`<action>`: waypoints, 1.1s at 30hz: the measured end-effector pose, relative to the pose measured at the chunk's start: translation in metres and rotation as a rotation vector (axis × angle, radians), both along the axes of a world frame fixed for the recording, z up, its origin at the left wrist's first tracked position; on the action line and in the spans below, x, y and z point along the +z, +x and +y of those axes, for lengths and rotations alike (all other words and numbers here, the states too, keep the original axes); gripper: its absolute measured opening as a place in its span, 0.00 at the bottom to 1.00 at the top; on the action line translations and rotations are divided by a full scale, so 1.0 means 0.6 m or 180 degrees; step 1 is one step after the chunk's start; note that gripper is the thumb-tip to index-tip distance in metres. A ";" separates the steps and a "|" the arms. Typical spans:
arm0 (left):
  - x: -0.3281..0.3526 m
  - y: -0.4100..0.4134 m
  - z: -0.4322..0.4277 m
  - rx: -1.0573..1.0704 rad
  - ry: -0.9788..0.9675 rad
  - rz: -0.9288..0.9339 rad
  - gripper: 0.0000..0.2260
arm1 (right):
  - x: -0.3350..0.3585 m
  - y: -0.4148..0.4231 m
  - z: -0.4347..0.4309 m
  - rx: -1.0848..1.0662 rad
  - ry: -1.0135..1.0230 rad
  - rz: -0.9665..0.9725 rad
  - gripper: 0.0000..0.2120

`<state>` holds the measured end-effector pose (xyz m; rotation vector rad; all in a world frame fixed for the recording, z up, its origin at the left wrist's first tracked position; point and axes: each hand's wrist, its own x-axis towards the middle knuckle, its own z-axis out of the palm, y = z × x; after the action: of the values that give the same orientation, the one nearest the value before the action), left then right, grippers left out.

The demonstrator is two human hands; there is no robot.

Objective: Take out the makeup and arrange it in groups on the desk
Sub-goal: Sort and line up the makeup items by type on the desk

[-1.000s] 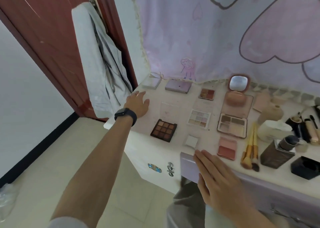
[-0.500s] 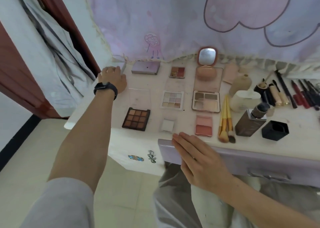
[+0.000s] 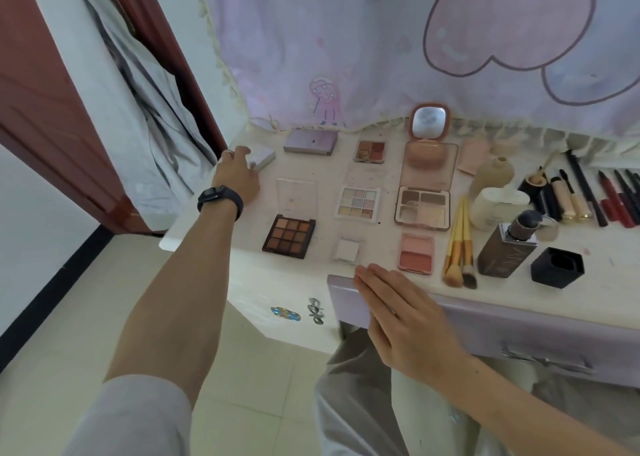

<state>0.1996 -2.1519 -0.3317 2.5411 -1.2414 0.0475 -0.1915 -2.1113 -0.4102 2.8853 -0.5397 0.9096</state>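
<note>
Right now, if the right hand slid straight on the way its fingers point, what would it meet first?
Probably the small white compact, lying just beyond the right hand; whether it would pass above is unclear.

Worn items — black wristband with a dark rectangular face (image 3: 220,197), centre-left of frame, just behind the left hand (image 3: 239,175). Pale grey fabric sleeve (image 3: 131,421), lower left, covers the upper arm. Light grey creased trousers (image 3: 353,403) — bottom centre.

Glossy mirror compact (image 3: 430,125); matt desk (image 3: 588,282); cloth curtain (image 3: 346,40).
</note>
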 end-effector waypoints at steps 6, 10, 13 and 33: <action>0.007 -0.008 0.024 0.0151 0.0240 -0.0137 0.15 | 0.005 0.001 -0.003 0.0013 -0.0019 0.0059 0.24; 0.007 -0.023 0.039 0.0138 0.0178 0.0302 0.13 | 0.003 0.000 -0.001 -0.0028 0.0021 0.0053 0.25; 0.015 -0.036 0.049 0.0342 0.0202 0.0356 0.14 | -0.001 0.001 0.001 -0.0055 0.0076 0.0065 0.27; 0.071 -0.141 0.209 0.1503 -0.1817 0.1829 0.30 | 0.002 -0.001 -0.009 0.0112 -0.0060 0.0176 0.26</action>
<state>0.1149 -2.0262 -0.2890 2.0609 -0.3316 -0.1843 -0.1920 -2.1165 -0.4089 2.9023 -0.4746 0.8318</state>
